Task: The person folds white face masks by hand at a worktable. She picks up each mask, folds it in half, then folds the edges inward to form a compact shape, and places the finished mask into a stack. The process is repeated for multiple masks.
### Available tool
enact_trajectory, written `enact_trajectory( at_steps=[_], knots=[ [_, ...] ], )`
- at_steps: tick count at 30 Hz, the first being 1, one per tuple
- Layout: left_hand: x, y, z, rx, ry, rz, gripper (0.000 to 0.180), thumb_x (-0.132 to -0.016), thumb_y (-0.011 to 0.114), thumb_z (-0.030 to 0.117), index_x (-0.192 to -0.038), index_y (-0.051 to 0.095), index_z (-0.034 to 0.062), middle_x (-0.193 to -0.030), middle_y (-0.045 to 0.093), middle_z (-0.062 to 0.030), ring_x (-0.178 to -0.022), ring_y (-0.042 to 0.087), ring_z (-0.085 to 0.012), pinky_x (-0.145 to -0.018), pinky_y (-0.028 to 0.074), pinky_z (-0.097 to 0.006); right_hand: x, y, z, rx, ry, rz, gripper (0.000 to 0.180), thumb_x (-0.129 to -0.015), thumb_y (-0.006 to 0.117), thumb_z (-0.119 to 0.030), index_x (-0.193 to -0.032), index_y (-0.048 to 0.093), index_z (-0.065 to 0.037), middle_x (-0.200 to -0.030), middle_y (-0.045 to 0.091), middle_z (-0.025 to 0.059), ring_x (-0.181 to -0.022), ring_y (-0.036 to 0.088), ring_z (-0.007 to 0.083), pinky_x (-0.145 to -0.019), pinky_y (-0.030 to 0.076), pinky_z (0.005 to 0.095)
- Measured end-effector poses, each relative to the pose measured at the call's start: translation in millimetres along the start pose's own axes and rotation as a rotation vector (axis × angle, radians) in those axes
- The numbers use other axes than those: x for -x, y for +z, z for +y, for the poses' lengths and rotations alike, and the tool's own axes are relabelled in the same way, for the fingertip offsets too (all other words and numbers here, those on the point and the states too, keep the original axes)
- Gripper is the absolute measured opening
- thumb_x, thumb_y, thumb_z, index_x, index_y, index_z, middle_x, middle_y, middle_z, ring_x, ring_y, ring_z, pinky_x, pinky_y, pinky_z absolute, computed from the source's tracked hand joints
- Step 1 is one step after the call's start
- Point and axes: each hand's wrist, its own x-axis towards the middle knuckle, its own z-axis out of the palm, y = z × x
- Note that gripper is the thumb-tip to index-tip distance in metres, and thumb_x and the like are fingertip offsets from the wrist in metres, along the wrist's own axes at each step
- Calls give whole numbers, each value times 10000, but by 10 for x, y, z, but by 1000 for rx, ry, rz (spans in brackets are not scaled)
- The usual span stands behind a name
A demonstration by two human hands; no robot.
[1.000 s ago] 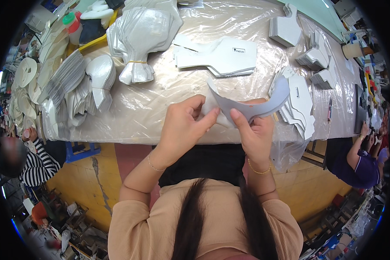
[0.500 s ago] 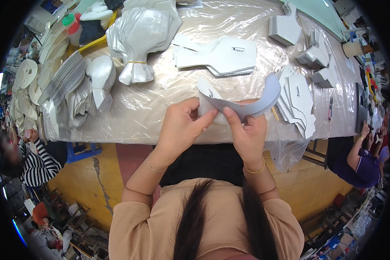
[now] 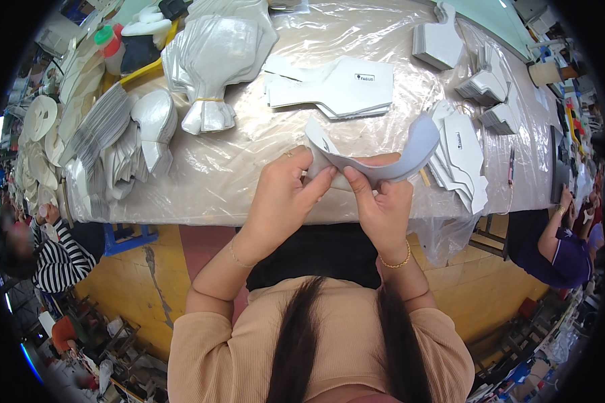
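Observation:
Between my hands, just over the table's near edge, is a curved white-grey cut piece (image 3: 410,158), bent so that its right end curls up. My left hand (image 3: 292,185) pinches its left part between thumb and fingers. With its thumb on the near face and fingers behind, my right hand (image 3: 384,201) grips the middle. Beyond them lies a stack of flat white cut pieces (image 3: 346,87) with a small dark printed label. Close by on the right, more white cut pieces (image 3: 460,154) are fanned out.
A plastic-covered table (image 3: 228,181) carries a banded stack of pieces (image 3: 212,67) and more bundles (image 3: 156,124) at left. Small stacks (image 3: 440,43) stand far right, near a pen (image 3: 511,166). A bottle (image 3: 111,50) is back left. Other people sit at both sides.
The right end of the held piece has shifted slightly to the right and opened out a little. Both hands keep their grip, nearly in place.

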Motion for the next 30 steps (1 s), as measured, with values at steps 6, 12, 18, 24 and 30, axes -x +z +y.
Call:
enact_trajectory(
  at_steps=[6, 12, 18, 24, 30],
  knots=[
    [-40, 27, 49, 85, -10, 8, 157, -882, 680, 97, -823, 618, -35, -727, 583, -76, -606, 538, -109, -538, 424, -277, 2, 63, -2, -26, -98, 68, 117, -896, 717, -41, -1003, 703, 4, -879, 721, 130, -715, 695, 210, -641, 529, 299],
    [-83, 102, 55, 300, -75, 31, 136, -847, 681, 63, -789, 599, -29, -733, 558, -29, -619, 547, -60, -538, 432, -242, -10, -17, 21, -66, 74, -1, 173, -904, 737, -56, -1006, 624, 27, -943, 673, 74, -820, 614, 104, -708, 490, 231],
    [-83, 79, -56, 269, -48, 17, 183, -880, 683, 41, -1037, 688, -52, -810, 643, 11, -686, 513, -19, -581, 397, -195, -32, -52, 40, -231, 116, 27, 251, -901, 741, -53, -1065, 558, -5, -958, 632, 38, -876, 576, 80, -761, 462, 226],
    [-77, 102, -101, 303, -69, 38, 221, -876, 724, 133, -765, 576, 11, -649, 536, 9, -596, 464, -28, -519, 353, -215, -76, 23, 62, -337, 79, 166, 231, -900, 749, -79, -1012, 576, 27, -845, 633, 32, -732, 544, 62, -631, 451, 212],
    [-37, 205, -29, 390, 40, 198, 84, -916, 691, 60, -938, 635, 2, -758, 609, -12, -668, 524, -40, -565, 410, -215, -102, -11, 100, -391, 128, 111, 280, -914, 733, -80, -1093, 543, 20, -963, 624, 53, -854, 572, 80, -739, 476, 229]
  ],
)
